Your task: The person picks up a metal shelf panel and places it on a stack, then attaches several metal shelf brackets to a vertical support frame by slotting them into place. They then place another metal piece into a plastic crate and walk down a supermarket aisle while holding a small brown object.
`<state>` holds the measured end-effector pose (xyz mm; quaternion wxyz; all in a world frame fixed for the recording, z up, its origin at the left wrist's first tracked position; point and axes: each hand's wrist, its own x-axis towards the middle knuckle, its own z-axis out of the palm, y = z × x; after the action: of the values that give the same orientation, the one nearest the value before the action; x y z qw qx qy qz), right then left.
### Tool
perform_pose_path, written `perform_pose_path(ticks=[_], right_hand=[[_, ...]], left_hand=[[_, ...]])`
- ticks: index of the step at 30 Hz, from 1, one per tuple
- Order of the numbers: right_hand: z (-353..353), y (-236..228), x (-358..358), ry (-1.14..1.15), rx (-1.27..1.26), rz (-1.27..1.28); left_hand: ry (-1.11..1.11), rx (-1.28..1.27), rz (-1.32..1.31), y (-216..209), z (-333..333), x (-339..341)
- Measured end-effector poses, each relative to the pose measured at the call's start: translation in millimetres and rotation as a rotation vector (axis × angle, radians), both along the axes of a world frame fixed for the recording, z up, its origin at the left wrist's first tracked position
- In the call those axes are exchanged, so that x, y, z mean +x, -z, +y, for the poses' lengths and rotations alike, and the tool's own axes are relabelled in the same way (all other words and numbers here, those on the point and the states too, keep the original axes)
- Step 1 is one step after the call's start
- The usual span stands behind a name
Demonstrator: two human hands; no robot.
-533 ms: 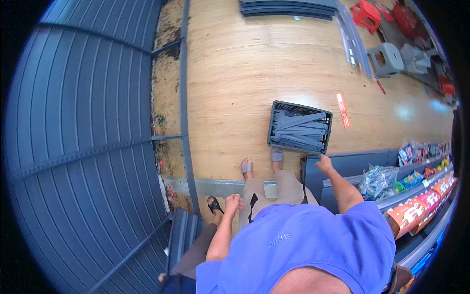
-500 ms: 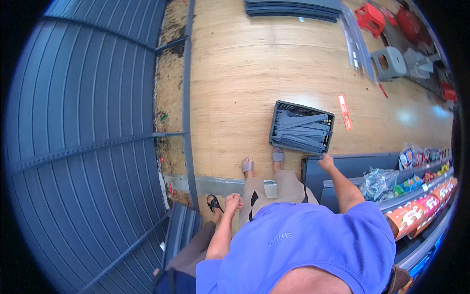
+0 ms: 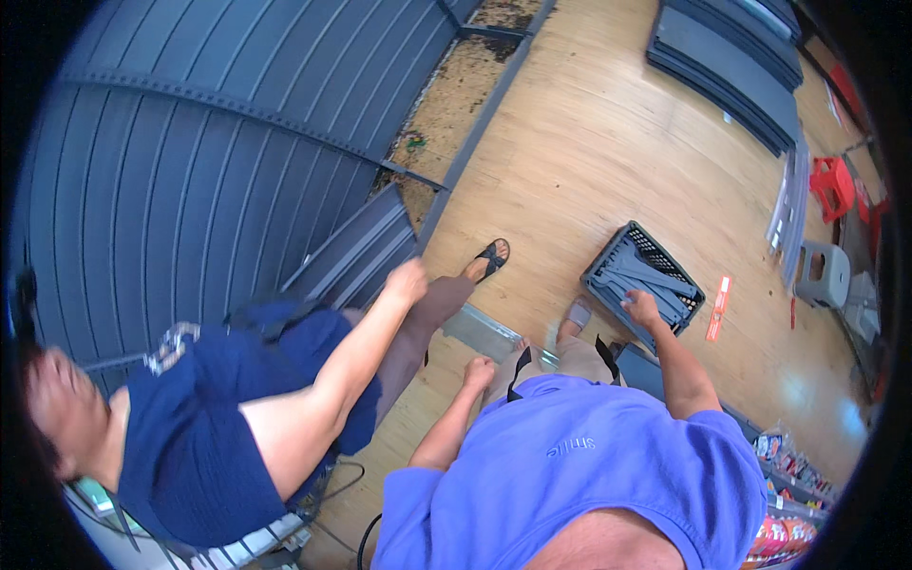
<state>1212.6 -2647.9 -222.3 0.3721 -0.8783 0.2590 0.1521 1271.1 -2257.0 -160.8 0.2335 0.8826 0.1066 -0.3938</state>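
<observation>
A black plastic crate [image 3: 657,251] stands on the floor ahead of my feet. Several long grey metal shelf brackets [image 3: 635,269] lie inside it. My right hand [image 3: 642,306] is at the crate's near side, its fingers curled. Whether it grips the rim or a bracket, or only hovers there, is hidden. Beside my left thigh, my left hand [image 3: 479,371] is closed in a fist with nothing showing in it.
A co-worker in a dark blue shirt [image 3: 199,418] stands close on my left, one arm stretched forward. Dark shelving [image 3: 237,85] rises beyond. Panels [image 3: 727,66] are stacked at the far right, near a red stool [image 3: 831,188] and a grey stool [image 3: 823,274]. Packaged goods [image 3: 784,465] line the right.
My view has swung left, bringing much more of the co-worker into sight. My right hand now appears over the crate's near side instead of at its near right corner. My left hand stays fisted.
</observation>
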Motion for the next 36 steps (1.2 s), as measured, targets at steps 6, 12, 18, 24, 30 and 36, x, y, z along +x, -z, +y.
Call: perform_pose_path(ticks=[6,12,18,24,30,36], right_hand=[[42.6,-10.5,17.8,-0.004,0.074,0.129],[69.3,42.7,-11.1,-0.252,-0.145,0.135],[106.0,56.2,-41.3,-0.511,-0.321,0.28],[138.6,100.3,-20.4,-1.421,-0.595,0.176],[271.2,68.3,21.0,-0.979,-0.506,-0.009],[402.1,15.9,28.5,-0.618,-0.374,-0.226]], left_hand=[[0.224,-0.129,0.01,-6.6,6.0,-21.7],[0.249,-0.353,-0.036,16.7,70.6,-63.9],[-0.071,0.055,-0.179,98.5,175.6,-176.4],[0.133,0.152,-0.174,76.8,262.5,-264.6],[-0.849,0.016,0.137,37.1,296.9,-327.4],[-0.849,-0.179,-0.27,99.8,323.3,-402.2]])
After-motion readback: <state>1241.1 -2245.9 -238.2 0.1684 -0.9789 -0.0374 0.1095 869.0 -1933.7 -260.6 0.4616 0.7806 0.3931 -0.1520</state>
